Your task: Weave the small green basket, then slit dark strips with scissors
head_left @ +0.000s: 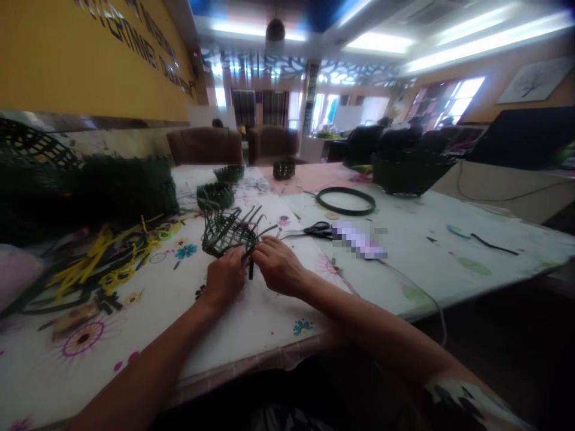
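Note:
A small dark green basket [229,232], partly woven, sits on the flowered tablecloth with loose strip ends sticking up from its rim. My left hand [228,272] is closed on the near side of its rim. Beside it, my right hand [279,263] pinches at the same rim, near the strip ends; the exact strip between the fingers is hidden. One dark strip end [251,269] hangs down between the two hands. Black-handled scissors [318,228] lie just beyond my right hand, blades toward the basket.
Yellow and green strips [85,263] are heaped at left, before large dark baskets [130,185]. Small baskets [215,195] stand behind the work. A coiled green ring [345,212], a blurred-out object with a cable [433,299], and a large basket [411,173] are at right.

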A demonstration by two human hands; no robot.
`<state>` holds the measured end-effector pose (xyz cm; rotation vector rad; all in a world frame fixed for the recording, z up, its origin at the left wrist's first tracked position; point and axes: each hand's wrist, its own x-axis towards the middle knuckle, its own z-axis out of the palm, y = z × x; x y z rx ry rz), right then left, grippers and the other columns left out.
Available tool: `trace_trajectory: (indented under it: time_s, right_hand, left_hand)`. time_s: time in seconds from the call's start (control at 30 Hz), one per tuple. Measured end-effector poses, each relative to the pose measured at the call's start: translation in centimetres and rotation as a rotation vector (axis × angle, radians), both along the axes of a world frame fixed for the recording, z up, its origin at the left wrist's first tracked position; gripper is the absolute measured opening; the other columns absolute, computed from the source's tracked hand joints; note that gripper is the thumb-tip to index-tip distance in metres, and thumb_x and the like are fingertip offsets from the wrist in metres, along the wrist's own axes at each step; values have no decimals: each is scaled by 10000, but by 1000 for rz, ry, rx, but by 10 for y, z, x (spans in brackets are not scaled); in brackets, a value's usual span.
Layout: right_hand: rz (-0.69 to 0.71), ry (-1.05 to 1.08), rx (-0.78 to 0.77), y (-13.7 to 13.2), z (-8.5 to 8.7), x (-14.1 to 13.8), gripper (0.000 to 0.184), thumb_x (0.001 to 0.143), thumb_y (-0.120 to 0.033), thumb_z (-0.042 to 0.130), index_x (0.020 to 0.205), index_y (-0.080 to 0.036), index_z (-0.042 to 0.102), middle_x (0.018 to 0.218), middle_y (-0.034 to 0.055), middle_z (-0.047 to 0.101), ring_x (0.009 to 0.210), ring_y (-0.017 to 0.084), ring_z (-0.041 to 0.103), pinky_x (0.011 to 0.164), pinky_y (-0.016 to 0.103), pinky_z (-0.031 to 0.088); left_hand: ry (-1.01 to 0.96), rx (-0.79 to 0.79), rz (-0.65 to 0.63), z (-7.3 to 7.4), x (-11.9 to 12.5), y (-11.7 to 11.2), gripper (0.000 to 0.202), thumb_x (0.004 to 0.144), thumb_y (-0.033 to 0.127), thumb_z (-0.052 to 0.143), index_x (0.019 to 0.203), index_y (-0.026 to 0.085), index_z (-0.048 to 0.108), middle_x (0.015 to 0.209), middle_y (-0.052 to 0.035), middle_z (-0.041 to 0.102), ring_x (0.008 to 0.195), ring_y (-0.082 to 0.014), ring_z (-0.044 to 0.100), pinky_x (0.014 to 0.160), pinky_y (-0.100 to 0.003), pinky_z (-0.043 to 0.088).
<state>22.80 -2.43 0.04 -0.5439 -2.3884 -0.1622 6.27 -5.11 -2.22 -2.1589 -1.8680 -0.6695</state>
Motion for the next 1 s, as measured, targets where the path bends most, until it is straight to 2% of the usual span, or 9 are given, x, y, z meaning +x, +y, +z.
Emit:
trace_trajectory:
  time_s: [0.1,0.2,0.4,0.5,0.6,0.73,0.83,0.93,1.0]
  right_hand:
    - [-94,75,-142,-3,1,1,163,790,-33,463,732,-154,554,720,75,617,684,186,550,722,325,465]
    - [-129,122,-303,1,5,6,171,825,-57,471,723,-149,574,637,28,621,566,136,554,552,231,414]
    - [-161,149,-462,24,3,15,213,851,-93,509,651,-126,576,493,-31,577,420,84,524,446,182,364]
    - [-212,175,-410,28,-1,15,212,833,-87,520,640,-129,597,541,-14,576,485,101,533,493,209,391]
    - [-252,206,-278,19,-2,10,183,836,-91,527,685,-144,615,816,70,634,746,166,573,668,285,440]
    - [-215,163,-107,-3,-6,3,204,892,-104,488,750,-181,613,994,106,620,976,244,509,868,405,385]
    - [-152,130,-15,-13,-10,0,201,927,-114,456,865,-218,617,1115,74,614,1111,246,469,988,430,319]
    - [-134,190,-161,-12,-14,-2,181,912,-124,481,847,-227,614,1083,52,629,1156,243,466,1040,431,278]
    - [-180,265,-353,-5,-18,-3,175,880,-132,504,753,-202,602,923,60,643,1042,243,528,971,415,341]
  left_hand:
    - [9,-18,-49,-3,-2,1,190,911,223,426,929,179,610,920,-104,693,829,-235,659,636,-295,400]
    - [12,-47,-97,-4,-2,3,171,890,203,460,928,189,627,959,-93,703,882,-228,660,679,-285,428]
    - [-121,-35,-172,2,-4,2,145,835,170,516,927,184,627,982,-86,698,882,-234,647,728,-308,449]
    - [-272,-38,-187,5,-6,3,103,851,230,513,817,184,598,798,-49,665,730,-203,610,675,-305,435]
    - [-558,-67,-189,5,-9,5,173,849,308,532,727,187,554,679,-7,593,649,-169,569,632,-281,449]
    - [-1096,-152,-283,3,-9,7,282,770,438,650,777,166,577,772,-11,615,723,-170,609,666,-283,529]
    - [-1203,-177,-259,5,-9,6,342,690,450,733,805,153,609,793,-21,642,727,-181,635,689,-301,555]
    - [-1245,-185,-211,7,-10,6,344,693,439,734,833,152,608,805,-32,661,705,-196,669,656,-300,560]
    - [-1306,-194,-188,7,-10,7,328,701,415,725,844,148,599,816,-39,669,695,-200,681,656,-309,566]
